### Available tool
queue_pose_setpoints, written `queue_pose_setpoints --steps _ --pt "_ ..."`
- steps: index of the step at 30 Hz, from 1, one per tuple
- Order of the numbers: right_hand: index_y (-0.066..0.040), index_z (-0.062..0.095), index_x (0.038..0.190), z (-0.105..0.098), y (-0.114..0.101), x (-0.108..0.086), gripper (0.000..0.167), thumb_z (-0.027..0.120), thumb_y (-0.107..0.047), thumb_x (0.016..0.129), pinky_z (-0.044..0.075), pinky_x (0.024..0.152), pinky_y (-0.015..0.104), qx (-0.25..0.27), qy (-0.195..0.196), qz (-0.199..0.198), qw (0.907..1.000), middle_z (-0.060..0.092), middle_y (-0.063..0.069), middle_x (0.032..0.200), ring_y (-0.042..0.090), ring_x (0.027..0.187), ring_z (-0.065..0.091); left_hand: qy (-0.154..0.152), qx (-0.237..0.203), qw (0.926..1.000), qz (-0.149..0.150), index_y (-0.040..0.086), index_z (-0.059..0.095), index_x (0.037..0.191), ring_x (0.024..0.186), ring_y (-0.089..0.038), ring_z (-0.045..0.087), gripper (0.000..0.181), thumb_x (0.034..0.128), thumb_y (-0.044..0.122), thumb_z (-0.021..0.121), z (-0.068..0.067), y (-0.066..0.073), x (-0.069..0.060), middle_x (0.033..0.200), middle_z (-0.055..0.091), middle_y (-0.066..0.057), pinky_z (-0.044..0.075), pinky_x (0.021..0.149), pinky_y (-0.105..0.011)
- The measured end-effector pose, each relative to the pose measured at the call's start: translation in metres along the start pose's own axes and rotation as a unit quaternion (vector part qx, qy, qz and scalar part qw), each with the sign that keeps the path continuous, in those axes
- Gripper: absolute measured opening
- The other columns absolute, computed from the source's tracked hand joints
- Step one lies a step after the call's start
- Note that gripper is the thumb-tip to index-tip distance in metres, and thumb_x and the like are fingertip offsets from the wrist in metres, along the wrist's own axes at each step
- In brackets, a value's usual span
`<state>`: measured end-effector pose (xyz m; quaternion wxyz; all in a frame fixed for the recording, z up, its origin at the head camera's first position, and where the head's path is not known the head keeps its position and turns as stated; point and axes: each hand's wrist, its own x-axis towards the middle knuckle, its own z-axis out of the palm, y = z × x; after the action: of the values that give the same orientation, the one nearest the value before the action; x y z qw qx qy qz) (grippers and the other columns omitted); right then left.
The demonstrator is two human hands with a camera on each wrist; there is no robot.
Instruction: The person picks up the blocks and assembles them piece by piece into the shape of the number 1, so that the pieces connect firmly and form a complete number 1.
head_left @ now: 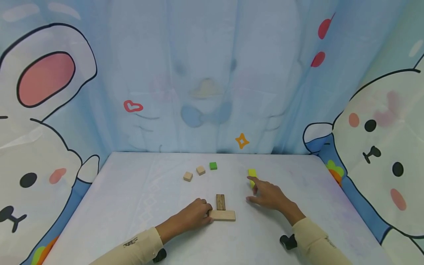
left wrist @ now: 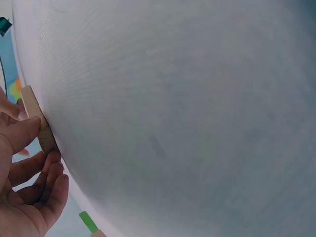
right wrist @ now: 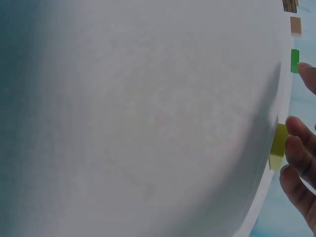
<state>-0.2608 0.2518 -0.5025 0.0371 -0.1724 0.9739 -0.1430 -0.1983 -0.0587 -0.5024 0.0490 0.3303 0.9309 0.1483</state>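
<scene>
A long pale wooden block [head_left: 223, 215] lies across the near middle of the table, its left end pinched between thumb and fingers of the left hand [head_left: 193, 214]. In the left wrist view the left hand [left wrist: 29, 173] holds that block [left wrist: 40, 121]. A darker brown block [head_left: 220, 202] stands behind it, at its middle. Over to the right, the right hand [head_left: 269, 195] has its index finger at a yellow block [head_left: 252, 173], with thumb apart from it. The right wrist view shows the right hand's [right wrist: 301, 158] fingers beside the yellow block [right wrist: 279, 143]; whether they touch cannot be told.
Two small pale wooden cubes [head_left: 188, 176] and a green cube [head_left: 213, 166] sit farther back on the white table [head_left: 149, 198], left of the yellow block. A light blue curtain [head_left: 198, 55] with cartoon animals hangs behind and at both sides.
</scene>
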Motion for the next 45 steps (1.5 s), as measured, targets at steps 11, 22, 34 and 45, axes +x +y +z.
queue_pose_setpoints --steps 11,22,34,45 --pt "-0.004 0.041 0.147 -0.004 0.01 -0.001 0.089 0.082 -0.046 0.081 0.047 0.066 0.031 -0.001 0.008 0.022 0.9997 0.061 -0.004 0.087 0.013 0.073 0.052 0.005 0.0 1.0 0.003 0.008 0.074 0.109 0.074 -0.002 0.045 0.029 0.0901 0.029 0.076 0.0 0.0 -0.001 0.087 0.065 0.005 0.043 0.065 -0.017" --pt "-0.004 0.033 0.152 -0.012 0.018 0.005 0.1 0.085 -0.043 0.077 0.047 0.068 0.035 0.009 -0.01 0.051 0.9986 0.06 -0.001 0.088 0.015 0.075 0.053 0.0 0.002 1.0 -0.004 0.009 0.073 0.111 0.076 -0.002 0.046 0.029 0.0906 0.03 0.076 0.0 0.0 -0.001 0.088 0.064 0.006 0.044 0.067 -0.017" --pt "-0.005 0.027 0.155 -0.017 0.03 0.016 0.106 0.084 -0.048 0.077 0.044 0.066 0.032 0.031 -0.049 0.063 0.9963 0.06 0.001 0.089 0.017 0.075 0.052 0.0 -0.003 1.0 0.002 0.008 0.073 0.11 0.076 -0.002 0.046 0.028 0.0905 0.029 0.076 -0.001 -0.001 -0.002 0.09 0.066 0.005 0.045 0.067 -0.017" --pt "-0.006 0.024 0.157 -0.022 0.037 0.025 0.112 0.086 -0.048 0.074 0.046 0.071 0.037 0.036 -0.082 0.066 0.9938 0.059 0.002 0.092 0.018 0.08 0.052 -0.005 0.002 1.0 -0.003 0.009 0.073 0.111 0.077 -0.001 0.046 0.029 0.0912 0.03 0.075 0.0 -0.002 0.0 0.09 0.065 0.006 0.045 0.068 -0.017"
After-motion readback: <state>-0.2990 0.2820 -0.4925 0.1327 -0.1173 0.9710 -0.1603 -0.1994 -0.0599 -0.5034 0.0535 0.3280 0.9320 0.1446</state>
